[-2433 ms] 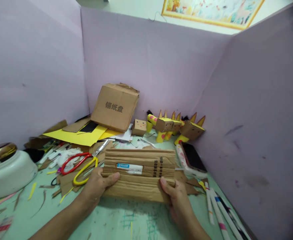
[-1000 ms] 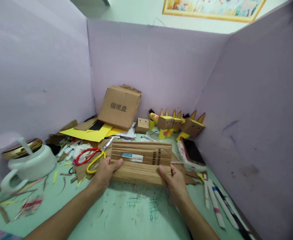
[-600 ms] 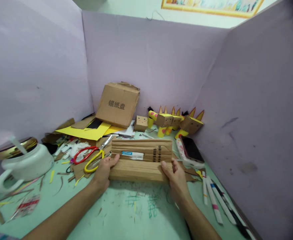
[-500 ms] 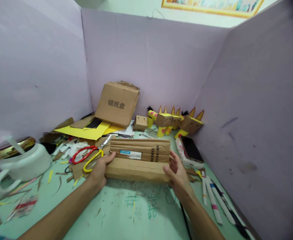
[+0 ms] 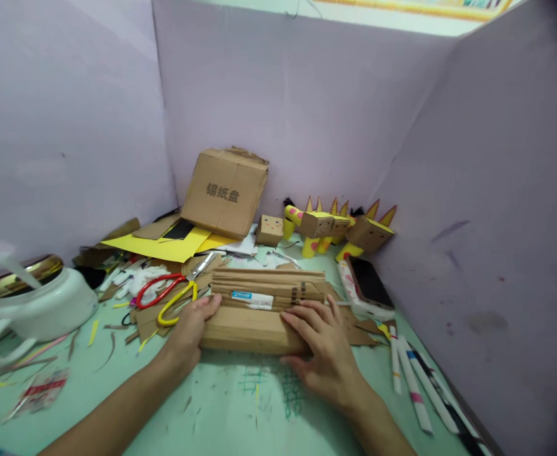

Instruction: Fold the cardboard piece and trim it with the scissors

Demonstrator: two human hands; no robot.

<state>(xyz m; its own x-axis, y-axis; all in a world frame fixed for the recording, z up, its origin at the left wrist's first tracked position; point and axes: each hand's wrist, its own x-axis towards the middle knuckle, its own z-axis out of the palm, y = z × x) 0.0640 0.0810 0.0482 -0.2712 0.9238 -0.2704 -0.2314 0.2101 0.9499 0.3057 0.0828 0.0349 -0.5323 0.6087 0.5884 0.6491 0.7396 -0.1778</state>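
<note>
A creased brown cardboard sheet with a white and blue label lies folded on the green table. My left hand grips its left end, thumb on top and fingers wrapped under. My right hand lies flat on the right part of the folded front flap, fingers stretched out and spread, pressing down on it.
Red and yellow scissors lie left of the sheet. A cardboard box, yellow paper and cardboard figures stand at the back. A phone and markers lie right. A white pot sits left. Purple partitions enclose the table.
My right hand left the sheet's right edge and now lies flat on top of the folded flap. The sheet has been folded lower and flatter. My left hand keeps its grip.
</note>
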